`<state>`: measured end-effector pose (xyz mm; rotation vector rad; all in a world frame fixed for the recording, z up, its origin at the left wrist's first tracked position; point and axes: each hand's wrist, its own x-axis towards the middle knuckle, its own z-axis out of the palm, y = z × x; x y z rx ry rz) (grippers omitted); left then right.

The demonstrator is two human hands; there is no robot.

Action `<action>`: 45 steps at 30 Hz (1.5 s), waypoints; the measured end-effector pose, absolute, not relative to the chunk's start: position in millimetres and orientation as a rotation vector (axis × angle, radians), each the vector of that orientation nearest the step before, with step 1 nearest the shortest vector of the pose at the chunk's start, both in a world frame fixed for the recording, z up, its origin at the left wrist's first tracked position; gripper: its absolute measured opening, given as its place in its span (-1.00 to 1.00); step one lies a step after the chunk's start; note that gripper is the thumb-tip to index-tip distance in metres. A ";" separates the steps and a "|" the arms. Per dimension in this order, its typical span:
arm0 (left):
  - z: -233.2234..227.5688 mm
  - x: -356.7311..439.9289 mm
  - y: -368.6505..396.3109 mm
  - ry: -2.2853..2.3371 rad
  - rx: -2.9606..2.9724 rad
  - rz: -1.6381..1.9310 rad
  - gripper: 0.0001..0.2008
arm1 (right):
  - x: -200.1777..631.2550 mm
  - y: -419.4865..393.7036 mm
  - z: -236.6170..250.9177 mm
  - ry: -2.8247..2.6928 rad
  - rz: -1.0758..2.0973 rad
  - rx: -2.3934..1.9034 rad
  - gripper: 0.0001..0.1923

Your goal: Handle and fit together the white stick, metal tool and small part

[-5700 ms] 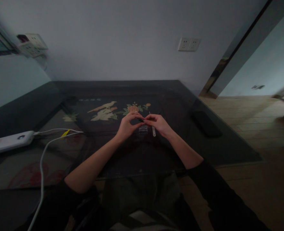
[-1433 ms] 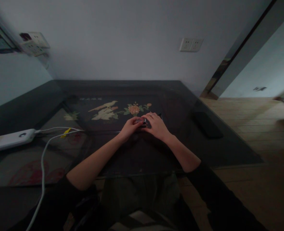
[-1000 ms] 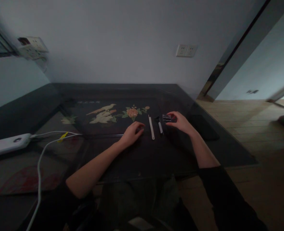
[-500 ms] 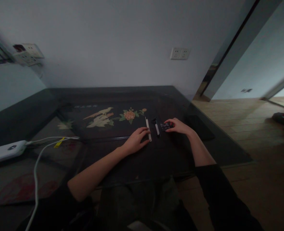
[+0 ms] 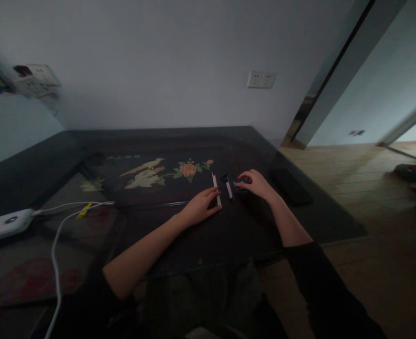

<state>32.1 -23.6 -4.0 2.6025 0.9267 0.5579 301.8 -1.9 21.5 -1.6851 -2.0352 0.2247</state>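
My left hand (image 5: 203, 205) rests on the dark table with its fingertips and thumb on a thin, pale, straight strip (image 5: 214, 181). Just right of that lies a short black piece with a white bar along it (image 5: 229, 189), and neither hand touches it. My right hand (image 5: 257, 184) is bent in a pinch beside this piece. Its fingers are round a small dark, shiny object (image 5: 236, 185), mostly hidden by them and too dim to name.
The table top (image 5: 180, 235) is glossy, with a bird-and-flower picture (image 5: 188, 169). A black flat rectangle (image 5: 291, 187) lies at the right. On the left are a white power strip (image 5: 6, 226), its white cable (image 5: 55, 263) and a yellow tag (image 5: 84, 210). A wall stands behind.
My right hand has closed further over the small dark object, which shows less now. The left hand keeps its place on the pale strip. The view has shifted slightly.
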 end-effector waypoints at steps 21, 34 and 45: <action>-2.0 29.7 -27.4 0.919 2.637 0.551 -0.56 | 208.1 -38.4 32.2 -2.277 -0.183 -2.075 -0.72; -2.4 28.1 -28.6 0.931 2.659 0.528 -0.56 | 210.0 -32.3 23.6 -2.217 -0.148 -2.070 -0.77; 0.9 27.6 -29.6 0.931 2.624 0.531 -0.57 | 287.6 -9.6 29.0 -1.930 0.270 -1.760 -0.64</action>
